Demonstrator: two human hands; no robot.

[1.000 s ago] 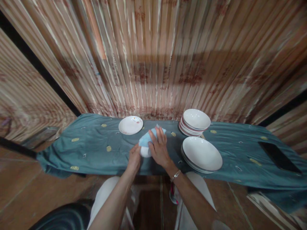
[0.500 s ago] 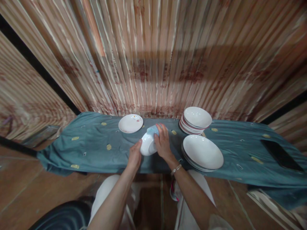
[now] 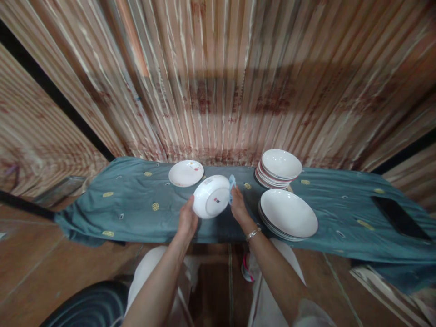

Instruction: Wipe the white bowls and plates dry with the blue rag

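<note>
A white plate [image 3: 209, 193] is held up over the cloth with its underside facing me; a small red mark shows on its base. My left hand [image 3: 188, 218] grips the plate's left rim. At the opposite rim, my right hand [image 3: 238, 204] is closed on a light blue cloth [image 3: 232, 184], which is pressed against the plate's edge. Behind the held plate lies a floral plate [image 3: 185, 173], face up. To the right of my hands are a stack of white bowls [image 3: 288, 213] and, behind it, a stack of red-rimmed dishes [image 3: 279, 164].
A teal patterned cloth [image 3: 136, 218] covers the narrow table. Toward its right end lies a black phone [image 3: 398, 218]. A pleated curtain [image 3: 218, 81] hangs just behind the table. On the floor at lower left is a round black ribbed object [image 3: 88, 306].
My right hand with the blue cloth has shifted from across the plate's underside to its right rim. The plate has turned, so its base and mark now show.
</note>
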